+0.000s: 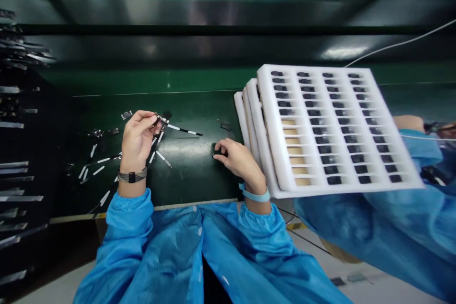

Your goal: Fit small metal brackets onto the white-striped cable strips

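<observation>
My left hand (138, 135) pinches a small electronic part with a flat ribbon strip (185, 130). The strip, banded black and white, sticks out to the right over the dark green bench. Below those fingers lie more loose ribbon parts (156, 154). My right hand (235, 156) is curled, with a small black piece (220, 152) between thumb and forefinger; its exact kind cannot be made out. Just beyond that hand, another small dark piece (225, 126) rests on the bench.
White foam trays (295, 171) are stacked right of my right hand; the top one holds rows of black parts, with several slots unfilled. More ribbon parts (14, 198) lie on a black surface at far left. A co-worker's blue sleeve (420, 147) is beyond the trays.
</observation>
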Tool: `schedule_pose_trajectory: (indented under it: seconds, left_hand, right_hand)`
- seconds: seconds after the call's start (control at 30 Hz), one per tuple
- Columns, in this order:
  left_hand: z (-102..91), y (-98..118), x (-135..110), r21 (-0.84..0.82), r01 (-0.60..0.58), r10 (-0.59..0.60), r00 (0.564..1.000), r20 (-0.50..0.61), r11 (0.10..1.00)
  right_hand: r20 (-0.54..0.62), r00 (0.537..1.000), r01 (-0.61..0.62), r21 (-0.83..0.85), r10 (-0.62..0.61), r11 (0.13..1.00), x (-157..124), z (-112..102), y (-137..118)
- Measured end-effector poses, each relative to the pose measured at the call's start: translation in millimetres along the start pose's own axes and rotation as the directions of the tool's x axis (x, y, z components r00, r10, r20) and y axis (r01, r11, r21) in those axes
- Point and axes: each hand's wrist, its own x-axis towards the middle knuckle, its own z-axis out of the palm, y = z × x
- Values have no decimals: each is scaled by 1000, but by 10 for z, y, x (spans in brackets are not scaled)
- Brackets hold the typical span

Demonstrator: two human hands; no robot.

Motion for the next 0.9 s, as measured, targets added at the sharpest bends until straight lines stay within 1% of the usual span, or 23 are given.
schedule_pose_trajectory:
  seconds: [0.1,0.2,0.3,0.37,0.43,0.53,0.6,0.73,0.83,0.9]
  left_hand:
    - [15,-46,5,7,-8,8,1000,5,1000]
    - [35,-88,4,12,-17,17,1000,16,1000]
    - [42,-122,7,-2,-36,36,999,22,999]
    - [42,-142,9,-9,-31,32,999,39,999]
    - [42,-165,11,-5,-26,26,998,56,1000]
    - [50,-219,19,-2,-28,28,999,40,1000]
    - [68,-273,23,-9,-20,20,1000,3,1000]
    - [155,-410,5,-25,48,-50,998,-49,999]
    - [233,-502,-21,-27,105,-107,992,-69,994]
    - [248,-533,-22,5,118,-118,990,-83,993]
  right_hand:
    - [25,1000,8,-1,-8,1000,11,109,17]
    - [-10,999,46,62,-45,997,60,121,26]
    - [-110,993,76,247,-50,966,168,112,8]
    - [-151,988,90,412,-29,907,268,112,-36]
    - [-158,987,101,545,-16,832,372,111,-106]
    - [-127,992,95,659,-14,746,500,106,-222]
    - [-75,997,69,709,-22,702,555,109,-274]
    - [19,999,11,787,-42,617,590,144,-297]
    - [55,997,-15,818,-53,575,578,167,-288]
    - [82,995,-34,831,-61,556,569,171,-288]
